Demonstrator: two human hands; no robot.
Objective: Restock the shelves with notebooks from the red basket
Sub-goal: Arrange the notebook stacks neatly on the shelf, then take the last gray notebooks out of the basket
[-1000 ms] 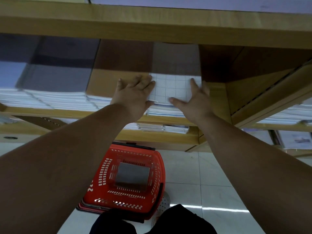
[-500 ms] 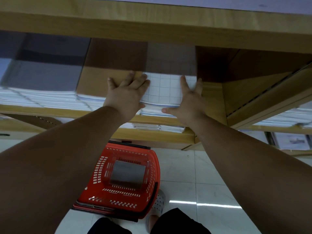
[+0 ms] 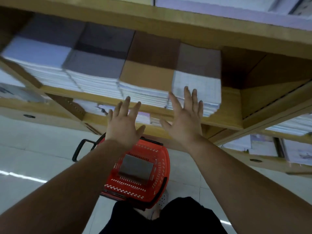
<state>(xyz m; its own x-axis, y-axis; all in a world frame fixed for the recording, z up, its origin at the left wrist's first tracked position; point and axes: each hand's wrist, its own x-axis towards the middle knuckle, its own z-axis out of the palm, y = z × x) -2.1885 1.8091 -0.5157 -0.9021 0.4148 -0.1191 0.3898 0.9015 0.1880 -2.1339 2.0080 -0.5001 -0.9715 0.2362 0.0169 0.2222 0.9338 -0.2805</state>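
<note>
Though blurred, grid-ruled notebooks (image 3: 206,81) (flat, rectangular)

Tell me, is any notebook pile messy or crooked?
Yes. The grid-covered pile at the right end of the shelf looks untidy: its front right corner steps out in a jagged staircase, while the brown-covered pile beside it has an evener front. Nothing looks spilled.

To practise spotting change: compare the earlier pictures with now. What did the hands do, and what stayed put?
The left hand and right hand, earlier pressed flat on the grid-covered stack, have let go and drawn back toward the person, fingers spread, holding nothing. The stack stays on the shelf; the red basket stays on the floor, a grey notebook inside.
</note>
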